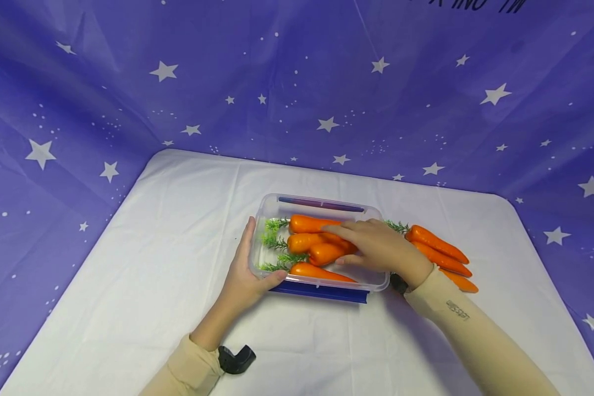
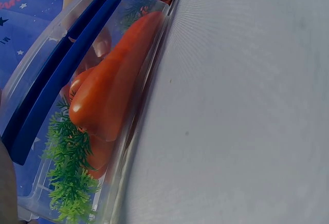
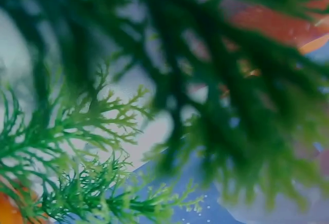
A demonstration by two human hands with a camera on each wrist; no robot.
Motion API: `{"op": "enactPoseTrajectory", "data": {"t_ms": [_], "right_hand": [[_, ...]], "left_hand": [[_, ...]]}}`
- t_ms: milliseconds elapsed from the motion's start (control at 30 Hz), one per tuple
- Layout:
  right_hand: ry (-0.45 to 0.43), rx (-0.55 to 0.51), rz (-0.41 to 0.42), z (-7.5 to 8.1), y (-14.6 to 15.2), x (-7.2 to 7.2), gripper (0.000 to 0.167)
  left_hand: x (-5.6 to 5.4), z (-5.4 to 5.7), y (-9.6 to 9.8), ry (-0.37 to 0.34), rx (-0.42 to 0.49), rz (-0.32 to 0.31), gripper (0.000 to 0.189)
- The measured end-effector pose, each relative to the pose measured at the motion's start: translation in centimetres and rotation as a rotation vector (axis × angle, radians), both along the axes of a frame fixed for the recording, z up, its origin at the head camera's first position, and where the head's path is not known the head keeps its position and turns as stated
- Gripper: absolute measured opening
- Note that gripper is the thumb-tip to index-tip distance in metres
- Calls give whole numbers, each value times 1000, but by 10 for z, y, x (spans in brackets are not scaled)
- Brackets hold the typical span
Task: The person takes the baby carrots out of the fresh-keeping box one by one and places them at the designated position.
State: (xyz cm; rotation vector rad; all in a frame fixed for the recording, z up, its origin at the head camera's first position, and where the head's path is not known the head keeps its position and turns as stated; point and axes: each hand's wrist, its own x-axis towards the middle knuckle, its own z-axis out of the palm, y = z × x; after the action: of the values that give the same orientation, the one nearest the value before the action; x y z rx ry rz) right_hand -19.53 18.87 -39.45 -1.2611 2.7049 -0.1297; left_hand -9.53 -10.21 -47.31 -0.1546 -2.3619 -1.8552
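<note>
Packing seems in hand: the left hand [image 1: 246, 279] clasps the tub [image 1: 273, 208], the right hand [image 1: 380, 245] grasps a carrot [image 1: 324, 254] inside; next likely calls for releasing, then reaching right.

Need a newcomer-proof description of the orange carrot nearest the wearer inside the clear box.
On the white cloth-covered table, find the clear rectangular plastic box with blue clips beside the person's left hand. Inside, pick the glossy orange carrot with feathery green leaves along the box's near wall. Unlike its boxed neighbours, its tapered tip isn't hidden by the right hand.
</note>
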Motion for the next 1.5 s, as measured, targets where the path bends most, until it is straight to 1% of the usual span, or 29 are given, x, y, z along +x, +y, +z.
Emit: {"op": "enactPoseTrajectory", "data": {"t_ms": [133,200,400,600,667,733,767,867,967,1067,1200,1400,1500], "right_hand": [[56,37,48,0,0,1,77],[75,58,57,0,0,1,75],[111,124,46,-2,-4,3,77],[208,184,78,-6,-12,6,72],[216,185,82,-7,-13,6,72],[214,166,89,-7,-12,7,69],[199,145,88,-8,-12,7,67],[131,84,80,-7,-12,6,66],[81,35,64,-7,-11,5,66],[54,3,57,-7,-11,5,67],[40,-29,41,-6,-10,6,69],[78,-98,27,-6,-12,9,75],[72,-129,18,-3,-13,13,77]], "left_hand": [[0,-1,0,-6,0,-2,118],[0,-1,0,-7,3,-2,118],[-1,-2,0,-4,15,-5,118],[-1,-1,0,-5,17,-6,118],[0,-1,0,-5,23,-9,118],[0,-1,0,-4,25,-9,118],[0,-1,0,-3,27,-9,118],[-1,-1,0,-1,27,-6,118],[-1,-1,-1,-2,28,-7,117],[-1,0,-1,1,16,-7,117],[-1,0,-1,4,-2,-4,117],[0,1,-1,-12,10,-4,118],[0,1,0,-22,18,-6,119]]}}
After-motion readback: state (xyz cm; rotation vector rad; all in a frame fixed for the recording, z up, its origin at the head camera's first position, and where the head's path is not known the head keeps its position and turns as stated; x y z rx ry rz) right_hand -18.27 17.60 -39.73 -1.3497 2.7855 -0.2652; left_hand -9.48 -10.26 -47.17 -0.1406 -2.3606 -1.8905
